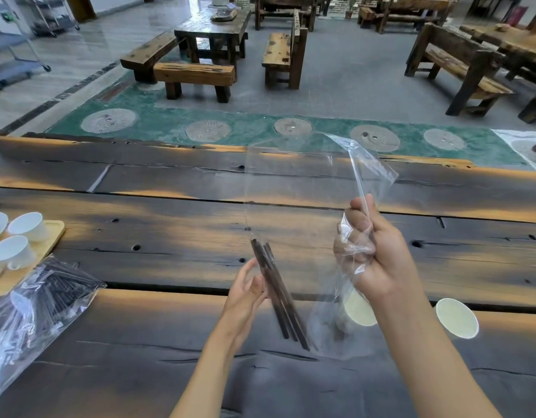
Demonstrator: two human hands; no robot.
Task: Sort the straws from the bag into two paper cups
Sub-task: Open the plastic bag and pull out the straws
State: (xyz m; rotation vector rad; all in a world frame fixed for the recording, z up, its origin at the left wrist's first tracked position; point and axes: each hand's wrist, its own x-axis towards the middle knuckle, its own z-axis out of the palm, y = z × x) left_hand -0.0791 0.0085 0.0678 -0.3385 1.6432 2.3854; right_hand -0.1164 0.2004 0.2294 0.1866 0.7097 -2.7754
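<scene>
Left hand (248,289): grip closed on a few dark straws (278,294), thumb pinching them against the fingers, lifted off the tabletop (170,236).
Right hand (372,251): fist bunched round a clear bag (345,188), held up so its loose end hangs clear; probably to free the straws.
Cups (456,318): two paper cups on the tabletop; one just under the right wrist, one right of it, mouths open and within reach for dropping straws in.
Second bag (40,300): lies at left, full of dark straws.
White cups (19,236): on a wooden tray, far left.
</scene>
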